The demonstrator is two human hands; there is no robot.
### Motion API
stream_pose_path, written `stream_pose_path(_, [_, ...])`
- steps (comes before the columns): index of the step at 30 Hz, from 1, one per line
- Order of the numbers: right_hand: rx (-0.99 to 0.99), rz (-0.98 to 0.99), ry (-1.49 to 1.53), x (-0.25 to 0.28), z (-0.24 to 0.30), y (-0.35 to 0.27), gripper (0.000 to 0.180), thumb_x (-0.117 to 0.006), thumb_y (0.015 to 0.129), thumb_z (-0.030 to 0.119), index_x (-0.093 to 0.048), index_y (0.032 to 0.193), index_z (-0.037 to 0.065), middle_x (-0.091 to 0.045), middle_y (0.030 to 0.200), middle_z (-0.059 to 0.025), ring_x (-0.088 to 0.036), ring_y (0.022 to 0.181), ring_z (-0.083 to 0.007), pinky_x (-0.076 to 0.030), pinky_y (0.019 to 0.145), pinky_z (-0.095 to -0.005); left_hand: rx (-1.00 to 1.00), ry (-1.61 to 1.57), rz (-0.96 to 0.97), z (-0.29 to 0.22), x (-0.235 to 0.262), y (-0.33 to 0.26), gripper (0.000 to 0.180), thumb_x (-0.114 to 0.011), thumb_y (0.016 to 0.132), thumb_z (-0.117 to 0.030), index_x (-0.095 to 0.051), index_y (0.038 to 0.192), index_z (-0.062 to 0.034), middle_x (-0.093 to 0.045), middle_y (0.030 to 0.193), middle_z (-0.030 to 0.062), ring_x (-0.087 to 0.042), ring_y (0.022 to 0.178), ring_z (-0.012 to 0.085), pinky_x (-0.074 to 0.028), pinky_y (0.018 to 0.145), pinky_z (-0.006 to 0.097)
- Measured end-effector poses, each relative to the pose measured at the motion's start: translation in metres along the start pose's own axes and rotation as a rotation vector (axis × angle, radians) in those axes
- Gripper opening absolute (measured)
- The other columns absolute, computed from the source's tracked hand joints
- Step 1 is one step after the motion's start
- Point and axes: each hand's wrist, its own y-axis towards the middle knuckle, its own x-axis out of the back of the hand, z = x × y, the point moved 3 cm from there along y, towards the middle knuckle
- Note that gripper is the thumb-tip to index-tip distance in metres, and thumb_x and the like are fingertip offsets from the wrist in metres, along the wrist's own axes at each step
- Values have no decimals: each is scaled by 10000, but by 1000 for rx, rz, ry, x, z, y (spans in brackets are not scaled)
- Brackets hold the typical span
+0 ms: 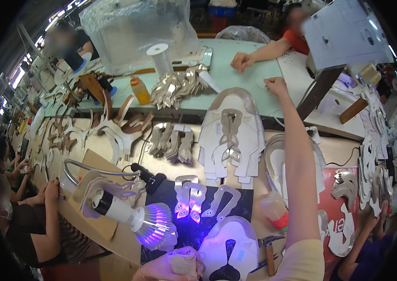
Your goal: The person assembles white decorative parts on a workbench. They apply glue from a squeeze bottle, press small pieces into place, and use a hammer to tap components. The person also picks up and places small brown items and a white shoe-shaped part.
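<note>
At the lower edge my left hand [161,270] is closed around a folded beige cloth [183,263]. It is just left of a white curved shoe-upper piece [243,234] with a dark cut-out, lit purple. My right arm stretches far forward over the bench. At its end my right hand [277,86] is closed, fingers pinched together above the pale green table [226,51]; whatever they hold is too small to make out. Between the hands, silvery cut-out pieces [191,196] lie on a dark mat [163,199] under a purple-glowing lamp [154,225].
Stacked white upper pieces [231,131] and silvery parts [179,86] lie ahead. A glue bottle [273,208] and a hammer [269,255] are near my right arm. An orange-capped bottle [140,91] stands far left. Across the table is a co-worker's hand [242,61]; others sit at the sides.
</note>
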Motion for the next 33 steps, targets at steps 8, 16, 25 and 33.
stream_pose_path(8, [-226,-136,125,-1,-27,-5,393,-659,884,306,-697,1171,41,-741,946,-178,-718,898,-327,-536,892,-399,74,-13,60,2,4,0,494,-766,803,9,-473,1199,-33,-670,1052,122,-647,1025,217,-529,889,386])
stream_pose_path(16, [-23,-84,-145,19,5,-45,378,-699,850,291,-696,1156,69,-738,1013,-153,-704,975,-304,-532,903,-380,43,24,109,6,-12,-18,542,-789,773,7,-460,1202,-30,-679,1047,136,-661,1015,239,-547,870,401])
stream_pose_path(25, [179,121,-183,50,41,-139,312,-695,872,300,-728,1010,22,-740,929,-145,-713,907,-271,-530,833,-377,9,-88,169,19,-14,-61,523,-783,789,-20,-462,1202,-41,-676,994,77,-653,963,156,-541,823,307])
stream_pose_path(33, [382,405,31,74,110,-302,213,-702,910,208,-698,963,1,-685,803,-15,-592,725,-68,-484,685,-249,-203,-217,-100,26,27,-117,646,-822,670,-38,-438,1188,-15,-669,954,182,-698,891,277,-582,795,401])
